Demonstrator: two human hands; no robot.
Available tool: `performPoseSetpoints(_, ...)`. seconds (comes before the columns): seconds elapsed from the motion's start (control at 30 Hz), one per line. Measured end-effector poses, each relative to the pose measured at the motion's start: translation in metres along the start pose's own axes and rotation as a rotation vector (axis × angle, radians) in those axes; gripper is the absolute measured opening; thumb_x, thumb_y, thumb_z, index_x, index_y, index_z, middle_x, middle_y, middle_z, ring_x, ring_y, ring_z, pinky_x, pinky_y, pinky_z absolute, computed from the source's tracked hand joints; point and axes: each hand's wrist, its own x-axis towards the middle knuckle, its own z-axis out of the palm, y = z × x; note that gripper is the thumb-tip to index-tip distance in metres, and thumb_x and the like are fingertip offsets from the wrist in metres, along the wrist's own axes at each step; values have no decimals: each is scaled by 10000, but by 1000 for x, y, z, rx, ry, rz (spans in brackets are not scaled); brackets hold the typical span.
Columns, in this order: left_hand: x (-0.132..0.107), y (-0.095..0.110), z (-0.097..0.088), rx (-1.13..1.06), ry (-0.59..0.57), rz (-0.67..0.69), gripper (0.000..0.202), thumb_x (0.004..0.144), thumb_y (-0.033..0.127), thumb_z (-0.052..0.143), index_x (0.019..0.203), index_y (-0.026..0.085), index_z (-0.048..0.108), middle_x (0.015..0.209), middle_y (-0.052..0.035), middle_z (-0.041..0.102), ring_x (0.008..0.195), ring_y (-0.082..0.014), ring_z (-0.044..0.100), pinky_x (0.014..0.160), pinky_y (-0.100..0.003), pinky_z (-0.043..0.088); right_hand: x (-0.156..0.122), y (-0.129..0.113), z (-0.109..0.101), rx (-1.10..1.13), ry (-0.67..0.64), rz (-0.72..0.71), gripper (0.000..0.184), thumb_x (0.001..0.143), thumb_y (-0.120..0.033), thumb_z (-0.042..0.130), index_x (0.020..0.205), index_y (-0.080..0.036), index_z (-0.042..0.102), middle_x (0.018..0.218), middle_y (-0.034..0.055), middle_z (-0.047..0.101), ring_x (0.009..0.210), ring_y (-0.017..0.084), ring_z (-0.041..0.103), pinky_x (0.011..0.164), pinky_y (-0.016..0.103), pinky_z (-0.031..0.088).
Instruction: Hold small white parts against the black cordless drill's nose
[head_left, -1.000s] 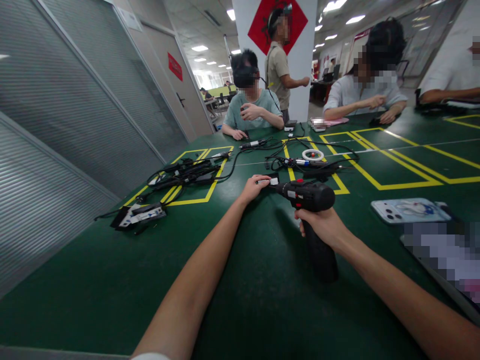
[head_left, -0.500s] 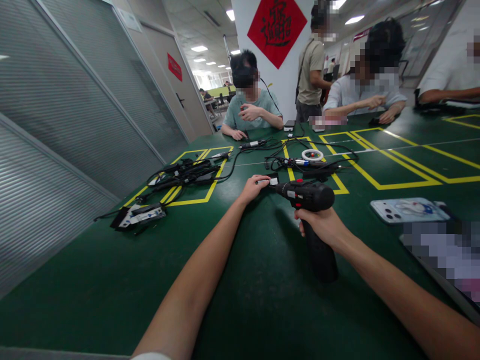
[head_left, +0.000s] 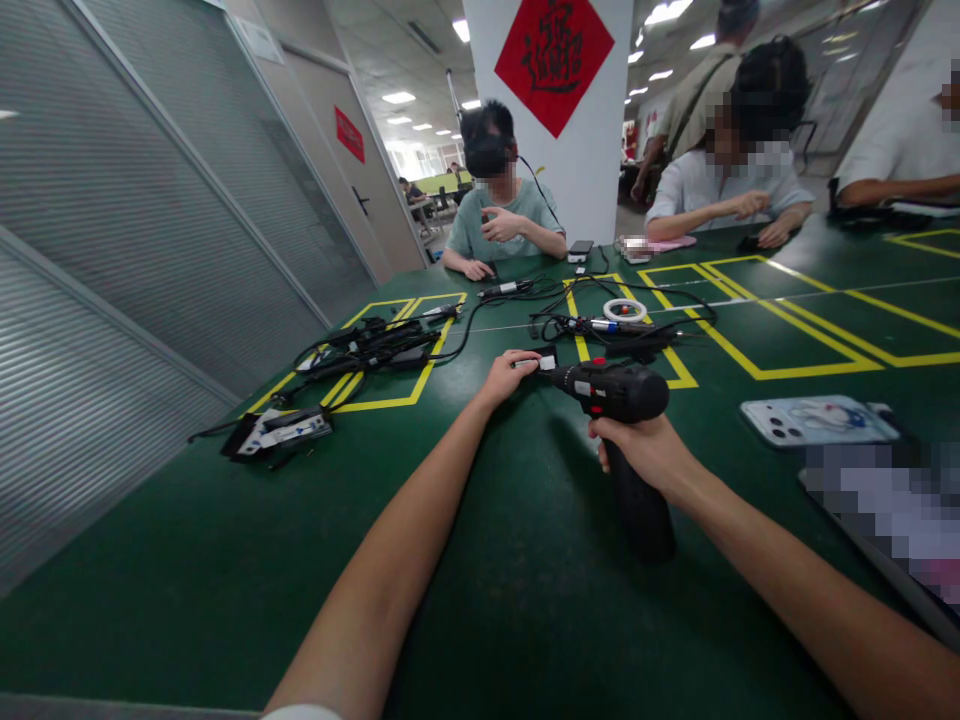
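In my right hand [head_left: 637, 450] is a black cordless drill [head_left: 619, 388] with red marks, its chuck pointing left and its handle angled down over the table. The drill's tip meets, or nearly meets, a small black-and-white piece [head_left: 548, 362] lying on the green tabletop. My left hand [head_left: 511, 374] rests on the table at that piece's left side, fingers closed on its edge. What exactly the fingertips pinch is too small to make out.
Tangled black cables [head_left: 367, 350] lie at the left, near a black-and-white packet [head_left: 281, 432]. Beyond my hands are a soldering-iron-like tool [head_left: 604, 325] and a white ring [head_left: 625, 310]. A phone [head_left: 817, 420] and a tablet-like device [head_left: 885, 530] lie right. Co-workers sit across the table.
My hands, the drill and the small piece look unmoved. In the background, a standing person has shifted right, behind the seated co-worker.
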Motion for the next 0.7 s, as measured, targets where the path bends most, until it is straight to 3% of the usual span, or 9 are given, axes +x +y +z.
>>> performPoseSetpoints(0.7,0,3,0,-11,9,-11,260,822,304,573,1017,217,722,1116,-50,681,1110,-222,552,1018,-360,389,0,-1,0,-3,3,9,90,660,-244,607,674,-155,600,486,8,584,437,144,548,460,264,484)
